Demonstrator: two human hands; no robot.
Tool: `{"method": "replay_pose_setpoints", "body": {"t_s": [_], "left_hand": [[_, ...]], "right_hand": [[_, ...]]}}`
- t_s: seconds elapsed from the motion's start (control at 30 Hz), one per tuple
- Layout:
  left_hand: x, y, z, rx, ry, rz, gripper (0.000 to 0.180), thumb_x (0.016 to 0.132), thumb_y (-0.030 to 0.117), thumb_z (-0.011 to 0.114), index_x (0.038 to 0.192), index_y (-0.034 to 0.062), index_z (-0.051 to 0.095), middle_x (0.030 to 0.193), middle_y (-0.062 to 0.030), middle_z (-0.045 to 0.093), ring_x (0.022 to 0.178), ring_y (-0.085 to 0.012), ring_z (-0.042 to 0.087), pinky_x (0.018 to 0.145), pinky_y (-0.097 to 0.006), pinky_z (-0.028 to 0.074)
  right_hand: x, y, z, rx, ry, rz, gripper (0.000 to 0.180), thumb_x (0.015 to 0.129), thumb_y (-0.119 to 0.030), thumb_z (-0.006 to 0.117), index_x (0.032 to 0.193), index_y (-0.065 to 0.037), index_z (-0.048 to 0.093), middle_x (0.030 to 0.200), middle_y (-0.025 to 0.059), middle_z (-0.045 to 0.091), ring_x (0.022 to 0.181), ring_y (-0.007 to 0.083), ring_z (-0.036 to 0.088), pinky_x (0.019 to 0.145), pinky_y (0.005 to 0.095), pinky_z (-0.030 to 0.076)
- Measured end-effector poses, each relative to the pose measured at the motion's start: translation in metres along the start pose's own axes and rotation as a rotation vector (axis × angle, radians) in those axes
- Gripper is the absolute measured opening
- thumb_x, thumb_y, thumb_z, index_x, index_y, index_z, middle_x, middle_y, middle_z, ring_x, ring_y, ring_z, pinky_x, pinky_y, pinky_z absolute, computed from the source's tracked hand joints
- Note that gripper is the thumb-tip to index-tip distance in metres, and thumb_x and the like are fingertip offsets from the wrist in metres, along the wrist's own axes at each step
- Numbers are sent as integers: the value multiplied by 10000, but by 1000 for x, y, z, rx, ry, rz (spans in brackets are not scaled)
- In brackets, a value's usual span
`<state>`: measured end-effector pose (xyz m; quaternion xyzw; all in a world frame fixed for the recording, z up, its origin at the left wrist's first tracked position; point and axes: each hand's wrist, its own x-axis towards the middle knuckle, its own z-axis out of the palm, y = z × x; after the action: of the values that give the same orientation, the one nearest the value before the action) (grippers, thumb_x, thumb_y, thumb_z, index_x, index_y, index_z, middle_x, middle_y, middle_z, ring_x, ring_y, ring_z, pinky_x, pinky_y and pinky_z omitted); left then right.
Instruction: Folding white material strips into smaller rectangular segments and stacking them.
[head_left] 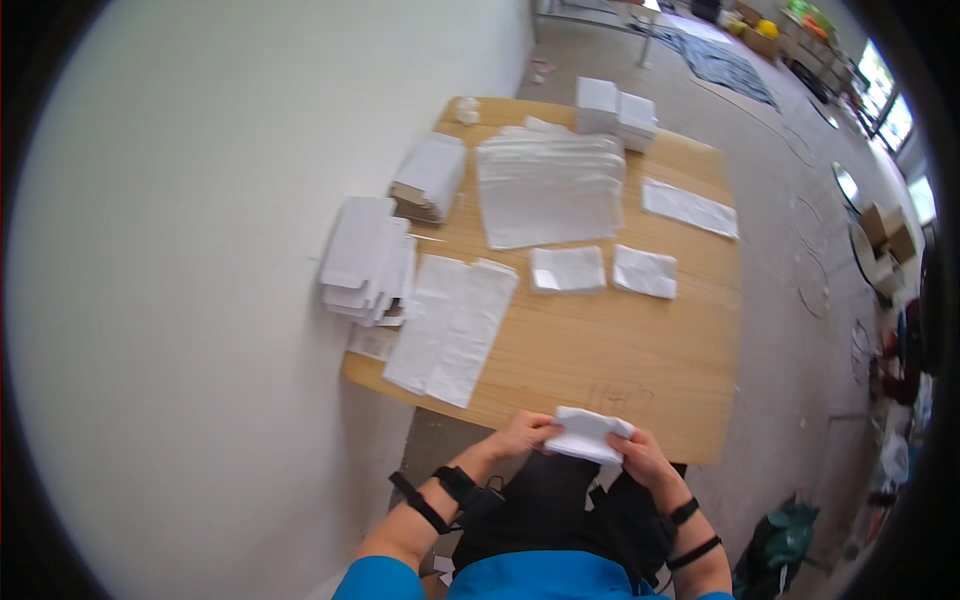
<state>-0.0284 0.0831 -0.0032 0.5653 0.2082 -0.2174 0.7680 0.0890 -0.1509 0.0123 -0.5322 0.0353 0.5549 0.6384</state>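
At the table's near edge I hold a small folded white cloth point(586, 436) between both hands. My left hand point(528, 433) pinches its left end, and my right hand point(640, 452) grips the right end with the thumb on top. Farther in lie two folded white pieces, a left one point(567, 269) and a right one point(645, 272). A flat white sheet point(450, 325) rests to the left, close to the front edge. Behind them spreads a layered stack of white sheets point(550, 190), and a long folded strip point(690, 207) lies at the right.
The wooden table point(560, 355) stands beside a white wall point(200, 250). Stacked flat white cartons point(358, 250) sit at its left edge, with another carton stack point(430, 175) behind. White boxes point(598, 103) stand at the far edge. A dark green bag point(780, 540) is on the floor at right.
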Motion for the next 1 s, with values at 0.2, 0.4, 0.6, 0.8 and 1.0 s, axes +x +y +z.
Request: {"method": "replay_pose_setpoints", "body": {"t_s": [0.2, 0.4, 0.6, 0.8, 1.0], "left_hand": [[12, -1, 10, -163, 4, -7, 280, 929, 293, 588, 1018, 41, 671, 801, 30, 610, 716, -50, 529, 633, -221, 440], [48, 14, 6, 13, 140, 104, 250, 900, 293, 611, 936, 57, 686, 664, 49, 563, 614, -41, 485, 555, -217, 411], [55, 26, 10, -1, 172, 28, 291, 891, 283, 627, 985, 14, 687, 766, 14, 626, 652, -59, 530, 598, -218, 447], [47, 26, 10, -71, 164, -33, 303, 897, 286, 627, 1025, 15, 676, 822, -11, 655, 673, -74, 578, 607, -221, 495], [23, 35, 2, -19, 95, 37, 309, 914, 297, 607, 1021, 15, 674, 836, 12, 628, 718, -68, 552, 650, -225, 473]], "right_hand": [[3, -5, -6, -68, 83, -35, 232, 911, -154, 598, 1091, -10, 618, 966, 12, 622, 872, 113, 582, 773, 277, 479], [35, -29, -17, -305, 267, -173, 213, 866, -174, 658, 997, -7, 665, 842, -14, 616, 749, 81, 534, 664, 249, 439], [37, -34, -25, -129, 262, -132, 225, 843, -139, 679, 1024, -7, 663, 874, 2, 639, 761, 75, 555, 651, 235, 443], [36, -28, -27, -36, 216, -81, 233, 850, -134, 673, 1050, -18, 647, 896, 11, 646, 782, 97, 589, 662, 253, 478], [18, -28, -16, 15, 63, 38, 316, 876, -152, 648, 1143, 5, 587, 1059, 61, 631, 931, 153, 615, 815, 327, 518]]}}
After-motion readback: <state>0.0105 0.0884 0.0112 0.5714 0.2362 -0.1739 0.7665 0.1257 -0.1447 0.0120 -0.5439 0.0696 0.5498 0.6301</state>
